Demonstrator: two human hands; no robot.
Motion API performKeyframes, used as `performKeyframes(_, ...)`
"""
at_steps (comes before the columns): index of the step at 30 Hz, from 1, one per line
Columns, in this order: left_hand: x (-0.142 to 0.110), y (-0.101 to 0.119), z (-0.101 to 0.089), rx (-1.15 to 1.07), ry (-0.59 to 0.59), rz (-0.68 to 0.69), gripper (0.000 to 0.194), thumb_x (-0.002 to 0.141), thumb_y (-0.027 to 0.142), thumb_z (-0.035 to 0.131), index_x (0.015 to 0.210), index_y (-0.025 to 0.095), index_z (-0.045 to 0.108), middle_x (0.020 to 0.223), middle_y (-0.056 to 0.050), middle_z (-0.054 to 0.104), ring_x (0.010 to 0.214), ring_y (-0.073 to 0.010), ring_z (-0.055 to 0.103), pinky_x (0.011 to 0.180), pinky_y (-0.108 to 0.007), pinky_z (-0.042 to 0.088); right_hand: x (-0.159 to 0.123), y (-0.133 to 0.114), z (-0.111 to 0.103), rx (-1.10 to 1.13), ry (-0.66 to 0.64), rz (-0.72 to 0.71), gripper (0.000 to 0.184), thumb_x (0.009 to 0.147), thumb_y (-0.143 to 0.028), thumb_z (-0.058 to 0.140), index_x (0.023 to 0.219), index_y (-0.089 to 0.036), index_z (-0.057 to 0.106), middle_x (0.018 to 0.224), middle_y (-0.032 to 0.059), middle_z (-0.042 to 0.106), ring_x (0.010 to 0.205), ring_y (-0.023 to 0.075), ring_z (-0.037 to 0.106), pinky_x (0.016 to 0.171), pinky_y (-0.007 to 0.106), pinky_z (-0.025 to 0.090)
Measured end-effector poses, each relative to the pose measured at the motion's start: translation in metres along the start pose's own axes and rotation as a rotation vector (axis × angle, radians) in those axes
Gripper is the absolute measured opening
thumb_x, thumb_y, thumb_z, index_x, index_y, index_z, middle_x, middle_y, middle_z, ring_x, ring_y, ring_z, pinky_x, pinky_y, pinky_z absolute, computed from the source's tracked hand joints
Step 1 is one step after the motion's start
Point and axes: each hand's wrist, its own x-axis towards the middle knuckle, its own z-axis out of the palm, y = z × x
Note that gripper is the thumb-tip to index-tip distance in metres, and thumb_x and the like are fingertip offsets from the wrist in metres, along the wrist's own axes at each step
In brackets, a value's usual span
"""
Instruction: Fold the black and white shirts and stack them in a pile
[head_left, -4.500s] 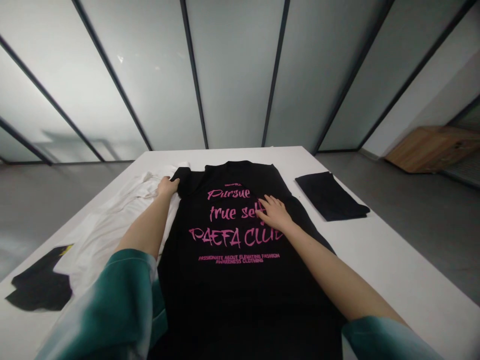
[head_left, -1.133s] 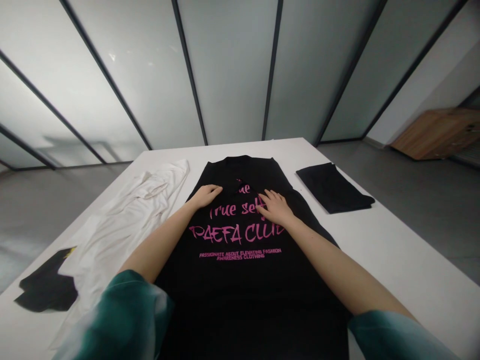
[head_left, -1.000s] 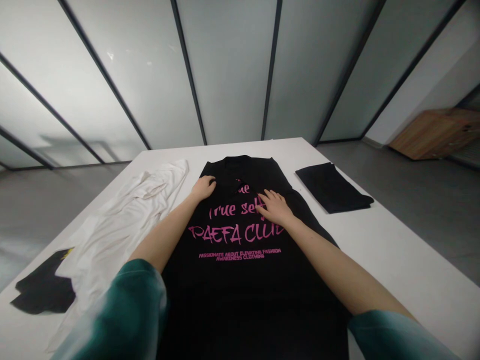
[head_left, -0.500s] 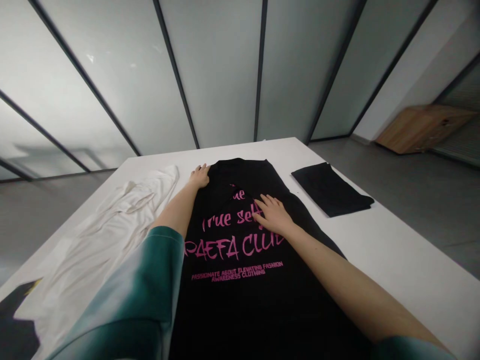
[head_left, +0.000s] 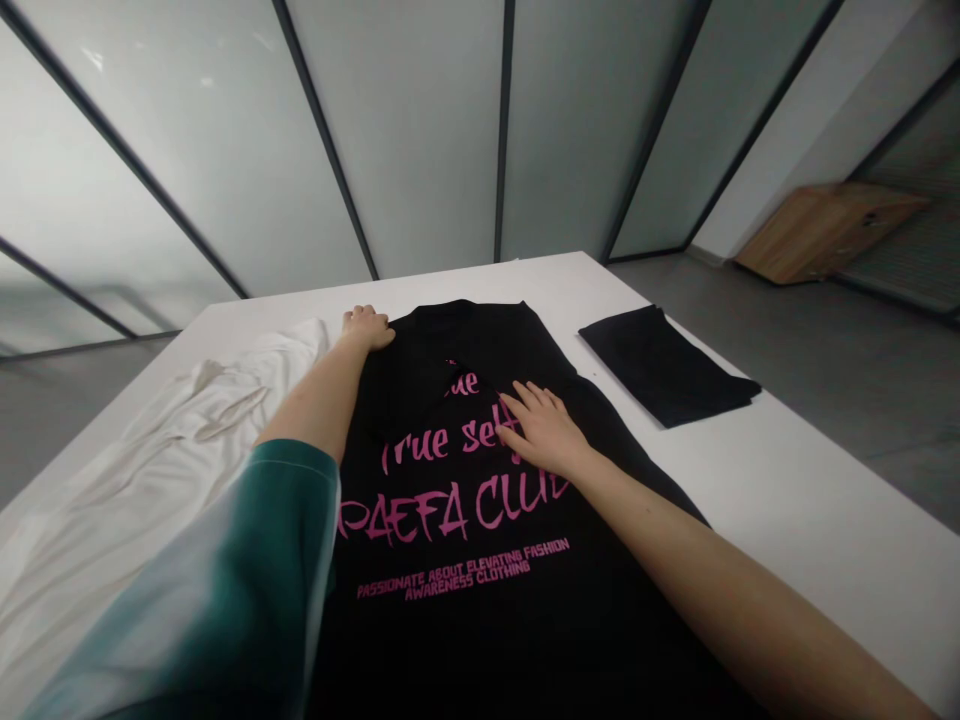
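Observation:
A black T-shirt [head_left: 465, 640] with pink lettering lies spread in front of me, its collar end away from me. At its upper left edge, my left hand [head_left: 367, 327] is closed with bent fingers, the thumb side against the black cloth. The fingertips are partly hidden. My right hand [head_left: 541, 425] rests palm down on the printed chest, fingers stretched and slightly spread, holding nothing. A fold of the shirt's upper part covers some of the top lettering.
A rumpled white garment [head_left: 172, 450] lies along the left of the white table [head_left: 757, 480]. On the right sits a folded black cloth [head_left: 664, 365]. Frosted glass panels [head_left: 420, 130] stand behind the table, and a wooden cabinet [head_left: 817, 230] is at the far right.
My left hand has shifted a little left, with the shirt's upper left edge beside it. My right hand stays on the print. The camera view has tilted and moved slightly.

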Motion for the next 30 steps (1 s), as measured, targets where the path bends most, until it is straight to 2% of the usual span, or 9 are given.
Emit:
performKeyframes(6, 0.002, -0.009, 0.010, -0.066, 0.055, -0.185, 0.049, 0.088, 0.031, 0.045, 0.129, 0.010, 0.061, 0.135, -0.024, 0.056, 0.127, -0.0389, 0.048, 0.102, -0.054, 0.041, -0.001, 0.000, 0.000, -0.009, -0.005, 0.000, 0.067, 0.097, -0.057, 0.034, 0.152, -0.020, 0.041, 0.160, 0.0130, 0.033, 0.148, 0.0339, 0.024, 0.118, 0.053, 0.020)
performKeyframes(12, -0.018, -0.010, 0.020, -0.246, 0.197, -0.362, 0.049, 0.092, 0.028, 0.038, 0.134, 0.008, 0.053, 0.140, -0.026, 0.051, 0.127, -0.0403, 0.047, 0.098, -0.054, 0.043, -0.001, 0.000, 0.000, -0.013, -0.003, 0.005, 0.066, 0.098, -0.057, 0.034, 0.152, -0.020, 0.042, 0.159, 0.0127, 0.033, 0.148, 0.0342, 0.024, 0.119, 0.053, 0.019)
performKeyframes(14, -0.030, -0.005, 0.021, -0.266, 0.224, -0.348, 0.050, 0.093, 0.030, 0.035, 0.135, 0.007, 0.052, 0.139, -0.025, 0.052, 0.127, -0.0390, 0.047, 0.100, -0.052, 0.043, -0.001, 0.001, 0.001, -0.017, 0.000, 0.005, 0.066, 0.098, -0.057, 0.034, 0.152, -0.020, 0.042, 0.159, 0.0126, 0.034, 0.148, 0.0341, 0.024, 0.119, 0.052, 0.019)
performKeyframes(16, -0.043, 0.003, 0.024, -0.253, 0.219, -0.261, 0.054, 0.094, 0.036, 0.034, 0.138, 0.009, 0.050, 0.142, -0.023, 0.051, 0.130, -0.0365, 0.046, 0.105, -0.050, 0.041, 0.000, 0.001, 0.002, -0.022, 0.005, 0.004, 0.066, 0.098, -0.058, 0.033, 0.152, -0.021, 0.042, 0.159, 0.0122, 0.034, 0.148, 0.0338, 0.025, 0.118, 0.053, 0.020)
performKeyframes(20, -0.068, 0.010, 0.034, -0.224, 0.031, -0.071, 0.067, 0.095, 0.055, 0.030, 0.148, 0.017, 0.042, 0.157, -0.015, 0.037, 0.145, -0.0329, 0.032, 0.115, -0.050, 0.031, 0.001, 0.001, 0.002, -0.031, 0.004, 0.006, 0.066, 0.097, -0.057, 0.034, 0.152, -0.021, 0.042, 0.159, 0.0122, 0.035, 0.148, 0.0339, 0.026, 0.118, 0.053, 0.021)
performKeyframes(22, -0.074, 0.006, 0.037, -0.230, -0.067, -0.096, 0.071, 0.095, 0.060, 0.026, 0.153, 0.019, 0.037, 0.162, -0.014, 0.029, 0.149, -0.0329, 0.025, 0.117, -0.052, 0.027, 0.001, 0.000, 0.002, -0.034, 0.002, 0.004, 0.065, 0.097, -0.056, 0.035, 0.151, -0.020, 0.043, 0.159, 0.0131, 0.035, 0.147, 0.0338, 0.026, 0.118, 0.052, 0.021)
performKeyframes(24, -0.077, 0.001, 0.037, -0.238, -0.107, -0.148, 0.073, 0.095, 0.061, 0.024, 0.155, 0.019, 0.033, 0.163, -0.014, 0.025, 0.150, -0.0332, 0.023, 0.117, -0.053, 0.026, 0.001, 0.000, 0.001, -0.037, 0.007, 0.002, 0.065, 0.097, -0.055, 0.036, 0.151, -0.020, 0.043, 0.158, 0.0132, 0.036, 0.147, 0.0333, 0.027, 0.118, 0.052, 0.022)
performKeyframes(26, -0.078, -0.001, 0.033, -0.245, -0.084, -0.163, 0.073, 0.096, 0.060, 0.026, 0.155, 0.017, 0.033, 0.163, -0.015, 0.025, 0.149, -0.0326, 0.024, 0.118, -0.051, 0.025, 0.001, 0.001, 0.001, -0.035, 0.019, -0.004, 0.064, 0.097, -0.054, 0.037, 0.150, -0.019, 0.044, 0.157, 0.0130, 0.037, 0.147, 0.0329, 0.028, 0.118, 0.051, 0.022)
performKeyframes(30, -0.094, 0.006, 0.023, -0.269, 0.039, -0.093, 0.069, 0.097, 0.056, 0.029, 0.153, 0.016, 0.037, 0.162, -0.015, 0.029, 0.149, -0.0304, 0.026, 0.119, -0.046, 0.023, 0.001, 0.002, 0.000, -0.008, 0.049, -0.017, 0.062, 0.097, -0.050, 0.040, 0.148, -0.016, 0.047, 0.156, 0.0143, 0.040, 0.145, 0.0327, 0.031, 0.118, 0.050, 0.023)
